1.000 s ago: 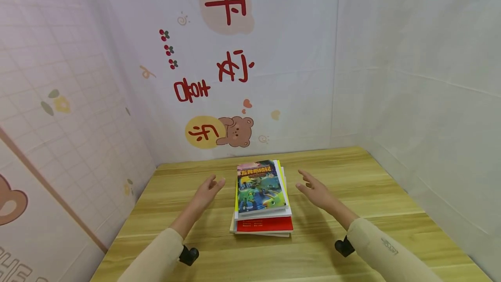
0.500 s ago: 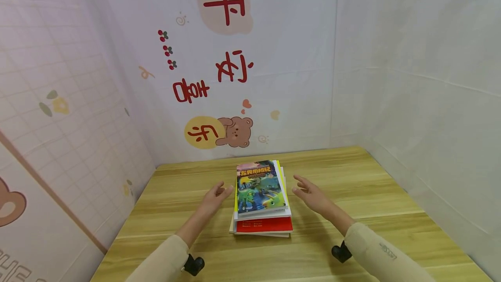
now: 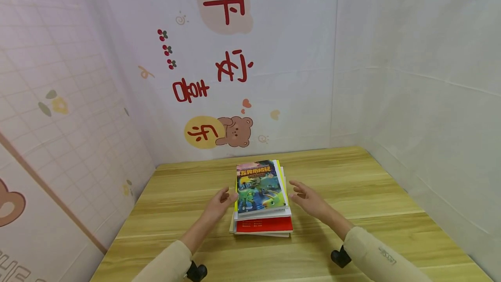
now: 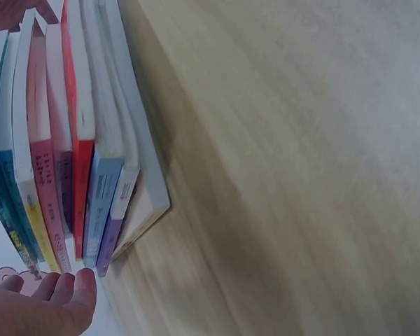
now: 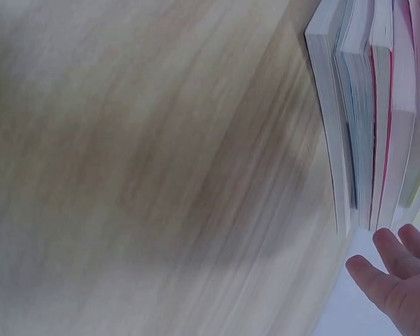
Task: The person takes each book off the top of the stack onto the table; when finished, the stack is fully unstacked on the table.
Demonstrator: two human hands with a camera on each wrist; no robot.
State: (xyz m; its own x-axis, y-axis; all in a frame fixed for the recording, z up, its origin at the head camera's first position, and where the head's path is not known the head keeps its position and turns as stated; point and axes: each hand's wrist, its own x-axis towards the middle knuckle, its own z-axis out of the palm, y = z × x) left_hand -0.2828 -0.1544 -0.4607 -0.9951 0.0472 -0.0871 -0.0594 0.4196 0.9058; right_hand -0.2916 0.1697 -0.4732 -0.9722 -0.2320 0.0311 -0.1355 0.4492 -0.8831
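Observation:
A stack of several books lies flat on the wooden table, its spines facing left. On top, a book with a colourful blue-green cartoon cover [image 3: 260, 188] shows; lower down, a red book [image 3: 264, 224] sticks out at the near side. My left hand [image 3: 219, 203] is at the stack's left side, fingers loosely bent, holding nothing. In the left wrist view, its fingertips are close to the spines, among them a pink spine [image 4: 45, 189]. Beside the right side of the pile is my right hand [image 3: 309, 199], fingers extended. Whether either hand touches the books I cannot tell.
The wood-grain table [image 3: 332, 247] meets a white printed back wall [image 3: 289, 77] behind the stack. Fabric walls stand at left and right. A small black wrist camera [image 3: 340, 256] hangs below the right sleeve, another [image 3: 196, 272] below the left.
Both hands have moved inward toward the stack and slightly nearer the person, from some distance away to right beside its edges. The books have not moved.

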